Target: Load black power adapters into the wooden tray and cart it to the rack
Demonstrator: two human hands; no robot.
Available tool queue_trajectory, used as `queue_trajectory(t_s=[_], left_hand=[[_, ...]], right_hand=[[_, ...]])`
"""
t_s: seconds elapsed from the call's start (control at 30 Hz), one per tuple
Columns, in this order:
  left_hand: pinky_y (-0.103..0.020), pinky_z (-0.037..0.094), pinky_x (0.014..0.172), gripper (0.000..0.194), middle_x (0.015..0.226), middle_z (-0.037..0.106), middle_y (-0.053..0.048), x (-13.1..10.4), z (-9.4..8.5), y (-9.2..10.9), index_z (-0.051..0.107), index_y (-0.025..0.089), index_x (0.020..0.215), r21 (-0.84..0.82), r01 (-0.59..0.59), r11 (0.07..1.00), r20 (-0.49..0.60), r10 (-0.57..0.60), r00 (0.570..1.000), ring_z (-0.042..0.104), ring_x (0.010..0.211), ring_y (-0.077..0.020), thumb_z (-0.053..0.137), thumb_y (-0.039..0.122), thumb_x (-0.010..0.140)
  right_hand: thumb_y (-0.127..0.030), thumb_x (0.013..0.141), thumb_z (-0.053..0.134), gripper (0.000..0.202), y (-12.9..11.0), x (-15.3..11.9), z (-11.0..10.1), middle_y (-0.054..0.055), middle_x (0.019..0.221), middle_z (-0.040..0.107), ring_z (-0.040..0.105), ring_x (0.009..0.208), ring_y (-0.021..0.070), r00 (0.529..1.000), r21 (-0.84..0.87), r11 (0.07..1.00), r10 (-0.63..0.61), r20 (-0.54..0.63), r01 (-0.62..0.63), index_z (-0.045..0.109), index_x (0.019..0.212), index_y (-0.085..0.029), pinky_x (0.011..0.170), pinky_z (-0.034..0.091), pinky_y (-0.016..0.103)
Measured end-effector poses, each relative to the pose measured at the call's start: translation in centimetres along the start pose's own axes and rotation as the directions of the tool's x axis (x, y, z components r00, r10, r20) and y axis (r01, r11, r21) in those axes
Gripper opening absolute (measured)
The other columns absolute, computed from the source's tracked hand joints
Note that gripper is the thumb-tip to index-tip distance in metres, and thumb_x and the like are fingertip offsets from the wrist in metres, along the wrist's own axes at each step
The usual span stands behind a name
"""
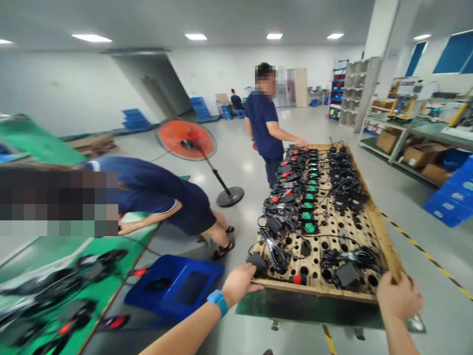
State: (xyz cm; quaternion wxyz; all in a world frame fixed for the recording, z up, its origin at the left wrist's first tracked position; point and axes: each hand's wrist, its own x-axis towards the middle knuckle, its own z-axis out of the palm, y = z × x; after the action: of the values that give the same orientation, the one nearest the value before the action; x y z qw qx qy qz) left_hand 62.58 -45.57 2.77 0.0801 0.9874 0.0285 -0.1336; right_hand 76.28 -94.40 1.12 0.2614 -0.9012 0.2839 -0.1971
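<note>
A long wooden tray (pixel 295 287) with rows of round holes stretches away in front of me. Black power adapters (pixel 347 272) with coiled cables (pixel 275 252) lie on it, and a row of green-lit devices (pixel 309 227) runs along its middle. My left hand (pixel 240 282), a blue band on the wrist, is closed on the tray's near left corner. At the near right corner, my right hand (pixel 401 295) wraps round the raised edge; its fingertips are partly hidden. Below the tray shows a green surface (pixel 318 308).
A person (pixel 264 118) stands at the far end, one hand on the tray. At left, another person (pixel 158 192) bends over a green bench (pixel 111 286) with cables. A blue bin (pixel 173 286), a floor fan (pixel 188 140) and blue crates (pixel 451 192) stand around.
</note>
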Motion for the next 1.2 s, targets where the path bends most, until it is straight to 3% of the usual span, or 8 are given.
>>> queue_trajectory(t_s=[0.1,0.3,0.53,0.7,0.87,1.03,1.13,1.2], left_hand=[[-0.039,0.045,0.08,0.044,0.089,0.066,-0.008,0.0,-0.3,0.2,0.055,0.025,0.076,0.006,0.034,0.999,-0.037,-0.034,0.999,0.062,0.089,-0.0285,0.049,0.068,0.085],[-0.036,0.043,0.078,0.04,0.091,0.066,-0.011,-1.4,-0.9,0.3,0.052,0.023,0.078,0.117,0.057,0.991,-0.06,-0.05,0.997,0.062,0.089,-0.0282,0.047,0.061,0.088],[-0.035,0.043,0.078,0.039,0.096,0.067,-0.012,-1.7,1.2,1.7,0.057,0.022,0.082,0.051,0.091,0.995,-0.089,-0.086,0.992,0.063,0.096,-0.0294,0.054,0.061,0.086],[-0.035,0.044,0.078,0.048,0.096,0.066,-0.013,-2.0,1.8,2.5,0.059,0.021,0.085,0.058,0.064,0.996,-0.114,-0.057,0.992,0.063,0.096,-0.0292,0.05,0.068,0.089],[-0.035,0.045,0.077,0.052,0.097,0.066,-0.014,-3.3,1.8,4.3,0.06,0.019,0.09,0.088,0.097,0.991,-0.099,-0.088,0.991,0.063,0.096,-0.0295,0.05,0.07,0.089],[-0.035,0.046,0.082,0.052,0.099,0.067,-0.015,-4.3,2.5,6.6,0.059,0.018,0.091,0.196,0.178,0.964,-0.095,-0.162,0.982,0.064,0.098,-0.0292,0.045,0.068,0.092],[-0.035,0.047,0.08,0.05,0.099,0.068,-0.015,-5.3,2.6,8.1,0.057,0.018,0.092,0.262,0.248,0.933,-0.098,-0.23,0.968,0.065,0.096,-0.0298,0.044,0.066,0.093],[-0.036,0.048,0.078,0.048,0.098,0.068,-0.014,-6.2,2.5,8.7,0.056,0.018,0.092,0.275,0.305,0.912,-0.093,-0.29,0.952,0.066,0.093,-0.0304,0.043,0.064,0.094]], right_hand=[[-0.047,0.087,0.044,0.05,-0.8,0.0,0.5,0.018,0.138,0.058,0.05,0.122,0.0444,0.997,-0.018,0.999,-0.038,-0.06,0.037,0.068,0.123,-0.022,0.091,0.041,0.061],[-0.037,0.082,0.051,0.042,-1.6,-0.7,-0.9,0.019,0.137,0.056,0.046,0.123,0.0409,0.997,-0.063,0.996,-0.069,-0.017,0.068,0.071,0.113,-0.018,0.095,0.038,0.059],[-0.039,0.083,0.051,0.041,0.3,1.5,0.2,0.02,0.14,0.052,0.043,0.123,0.0416,0.976,-0.188,0.958,-0.213,0.041,0.216,0.074,0.108,-0.016,0.095,0.04,0.06],[-0.043,0.082,0.05,0.045,0.3,2.6,0.0,0.022,0.138,0.051,0.045,0.119,0.0413,0.968,-0.294,0.923,-0.221,0.122,0.248,0.075,0.106,-0.014,0.093,0.041,0.06],[-0.042,0.082,0.051,0.045,0.4,2.9,-0.4,0.023,0.131,0.054,0.044,0.118,0.0404,0.965,-0.294,0.919,-0.249,0.081,0.262,0.074,0.106,-0.012,0.093,0.041,0.058],[-0.044,0.085,0.049,0.048,1.2,4.0,0.1,0.022,0.13,0.052,0.041,0.119,0.039,0.96,-0.273,0.921,-0.259,0.111,0.28,0.072,0.108,-0.009,0.095,0.039,0.057],[-0.043,0.089,0.045,0.051,0.9,4.0,-0.3,0.024,0.13,0.049,0.04,0.118,0.0385,0.957,-0.275,0.921,-0.238,0.167,0.277,0.07,0.111,-0.005,0.095,0.038,0.057],[-0.044,0.092,0.039,0.056,0.5,3.6,-0.9,0.026,0.131,0.047,0.039,0.118,0.0376,0.934,-0.271,0.912,-0.236,0.266,0.308,0.069,0.113,-0.001,0.096,0.037,0.056]])
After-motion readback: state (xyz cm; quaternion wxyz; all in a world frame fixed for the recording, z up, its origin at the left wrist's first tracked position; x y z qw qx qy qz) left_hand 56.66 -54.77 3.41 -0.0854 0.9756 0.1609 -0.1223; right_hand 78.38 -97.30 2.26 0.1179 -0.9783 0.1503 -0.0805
